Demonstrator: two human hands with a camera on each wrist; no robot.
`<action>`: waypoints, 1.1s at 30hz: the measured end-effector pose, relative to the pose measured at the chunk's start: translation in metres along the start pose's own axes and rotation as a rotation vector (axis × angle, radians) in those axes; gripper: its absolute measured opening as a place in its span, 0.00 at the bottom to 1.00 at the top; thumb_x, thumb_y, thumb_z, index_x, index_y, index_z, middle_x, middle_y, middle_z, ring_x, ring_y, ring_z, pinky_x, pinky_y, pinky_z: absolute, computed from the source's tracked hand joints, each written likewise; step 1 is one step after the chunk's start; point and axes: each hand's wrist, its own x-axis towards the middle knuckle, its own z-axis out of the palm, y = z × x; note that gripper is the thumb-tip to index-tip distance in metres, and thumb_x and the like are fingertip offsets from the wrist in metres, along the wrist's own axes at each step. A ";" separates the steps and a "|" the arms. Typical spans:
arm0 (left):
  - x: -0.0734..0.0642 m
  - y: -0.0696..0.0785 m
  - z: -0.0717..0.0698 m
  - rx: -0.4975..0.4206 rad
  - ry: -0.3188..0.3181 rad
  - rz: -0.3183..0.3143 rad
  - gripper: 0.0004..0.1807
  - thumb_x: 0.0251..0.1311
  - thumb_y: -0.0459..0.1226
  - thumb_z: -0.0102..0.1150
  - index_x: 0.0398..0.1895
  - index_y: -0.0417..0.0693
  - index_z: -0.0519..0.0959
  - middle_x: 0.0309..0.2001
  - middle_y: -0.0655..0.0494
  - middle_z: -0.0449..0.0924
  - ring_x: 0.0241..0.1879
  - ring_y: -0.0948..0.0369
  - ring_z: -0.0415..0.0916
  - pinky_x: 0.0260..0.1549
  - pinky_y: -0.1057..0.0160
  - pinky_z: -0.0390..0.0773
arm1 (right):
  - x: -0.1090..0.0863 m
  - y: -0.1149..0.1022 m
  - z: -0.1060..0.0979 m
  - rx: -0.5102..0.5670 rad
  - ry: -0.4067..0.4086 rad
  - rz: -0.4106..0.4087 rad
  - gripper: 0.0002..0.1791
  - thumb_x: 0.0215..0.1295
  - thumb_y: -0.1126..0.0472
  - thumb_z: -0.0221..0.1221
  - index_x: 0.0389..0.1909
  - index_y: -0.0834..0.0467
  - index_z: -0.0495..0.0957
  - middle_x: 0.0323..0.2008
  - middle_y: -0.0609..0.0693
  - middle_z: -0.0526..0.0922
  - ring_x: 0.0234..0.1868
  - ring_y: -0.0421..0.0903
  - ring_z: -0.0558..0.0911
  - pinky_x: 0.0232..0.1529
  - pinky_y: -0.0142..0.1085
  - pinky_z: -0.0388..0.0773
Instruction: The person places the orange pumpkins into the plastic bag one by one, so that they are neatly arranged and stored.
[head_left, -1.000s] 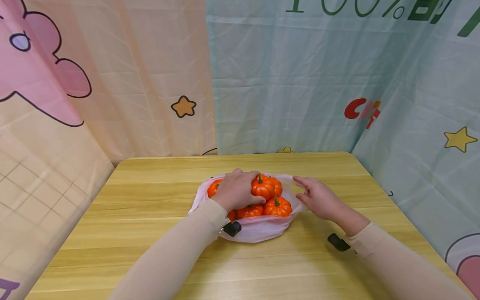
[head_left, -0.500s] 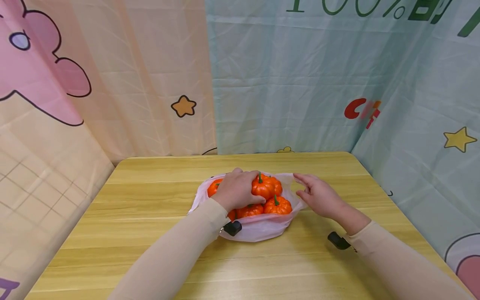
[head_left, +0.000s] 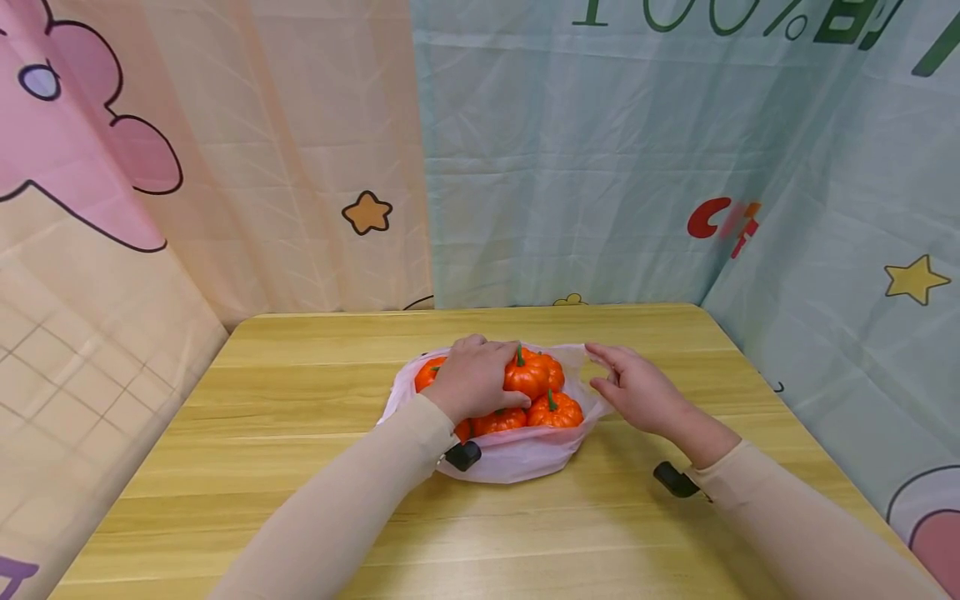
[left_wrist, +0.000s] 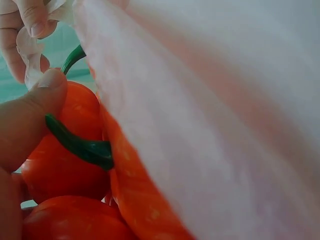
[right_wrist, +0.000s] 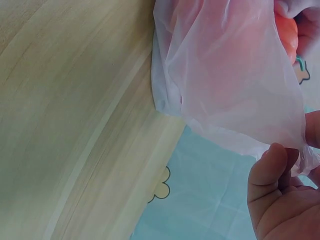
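Several orange mini pumpkins with green stems sit in a pale pink plastic bag, which stands open on the table. My left hand lies over the pile and grips a pumpkin; in the left wrist view the thumb presses on its skin. Its far fingers are partly hidden. At the bag's right side, my right hand pinches the rim between thumb and fingers. The right wrist view has this hand pulling the thin film taut.
A wooden table extends around the bag. Printed curtains hang behind its far edge and along both sides. A black wrist device shows by the left sleeve, another by the right.
The right hand has edged slightly up with the bag's rim in its fingers. The left hand and the pumpkins have hardly shifted.
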 end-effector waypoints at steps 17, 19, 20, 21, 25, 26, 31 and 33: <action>-0.002 -0.001 -0.008 0.062 -0.002 0.006 0.55 0.59 0.71 0.63 0.84 0.55 0.61 0.76 0.54 0.71 0.74 0.47 0.66 0.76 0.40 0.56 | 0.003 0.002 -0.001 -0.010 0.028 -0.021 0.31 0.73 0.66 0.61 0.75 0.67 0.68 0.59 0.65 0.78 0.29 0.44 0.71 0.26 0.31 0.72; -0.003 -0.002 -0.010 0.047 0.003 0.008 0.54 0.60 0.71 0.63 0.84 0.55 0.60 0.77 0.54 0.71 0.74 0.47 0.65 0.76 0.40 0.56 | 0.003 0.002 -0.002 -0.006 0.027 -0.020 0.31 0.73 0.66 0.62 0.75 0.67 0.68 0.58 0.65 0.78 0.29 0.44 0.71 0.26 0.31 0.72; -0.003 -0.003 -0.011 0.041 0.005 0.008 0.54 0.60 0.71 0.62 0.84 0.56 0.61 0.77 0.54 0.71 0.75 0.47 0.65 0.76 0.40 0.56 | 0.003 0.002 -0.002 -0.004 0.027 -0.021 0.31 0.73 0.67 0.62 0.75 0.67 0.68 0.58 0.65 0.78 0.29 0.44 0.71 0.26 0.31 0.73; -0.004 -0.004 -0.012 0.033 0.010 0.009 0.53 0.61 0.71 0.62 0.83 0.56 0.61 0.77 0.55 0.70 0.75 0.47 0.64 0.76 0.40 0.57 | 0.003 0.002 -0.002 -0.004 0.027 -0.021 0.31 0.73 0.67 0.62 0.75 0.67 0.68 0.58 0.65 0.78 0.29 0.45 0.71 0.26 0.31 0.73; -0.010 -0.013 -0.018 0.005 0.036 0.008 0.50 0.64 0.70 0.59 0.83 0.56 0.63 0.77 0.54 0.70 0.76 0.46 0.64 0.74 0.41 0.59 | 0.003 0.003 -0.003 -0.010 0.031 -0.025 0.31 0.73 0.67 0.62 0.75 0.67 0.68 0.54 0.64 0.79 0.29 0.45 0.71 0.27 0.32 0.72; -0.011 -0.016 -0.019 0.003 0.048 0.008 0.49 0.65 0.70 0.58 0.82 0.56 0.63 0.77 0.55 0.70 0.76 0.46 0.64 0.74 0.41 0.60 | 0.003 0.003 -0.004 -0.010 0.032 -0.027 0.31 0.73 0.67 0.62 0.75 0.67 0.68 0.53 0.64 0.79 0.30 0.45 0.71 0.27 0.32 0.72; -0.024 -0.033 -0.029 0.000 0.103 0.004 0.45 0.69 0.68 0.54 0.82 0.55 0.65 0.76 0.53 0.72 0.75 0.45 0.66 0.73 0.39 0.61 | 0.003 0.002 -0.006 -0.012 0.033 -0.029 0.32 0.72 0.67 0.63 0.74 0.67 0.69 0.52 0.64 0.78 0.30 0.45 0.71 0.27 0.32 0.72; -0.030 -0.041 -0.032 -0.008 0.115 -0.002 0.44 0.70 0.67 0.55 0.81 0.55 0.65 0.76 0.52 0.72 0.74 0.44 0.66 0.73 0.38 0.61 | 0.003 0.002 -0.007 -0.008 0.028 -0.023 0.32 0.72 0.66 0.63 0.75 0.66 0.68 0.52 0.64 0.78 0.29 0.45 0.71 0.26 0.32 0.72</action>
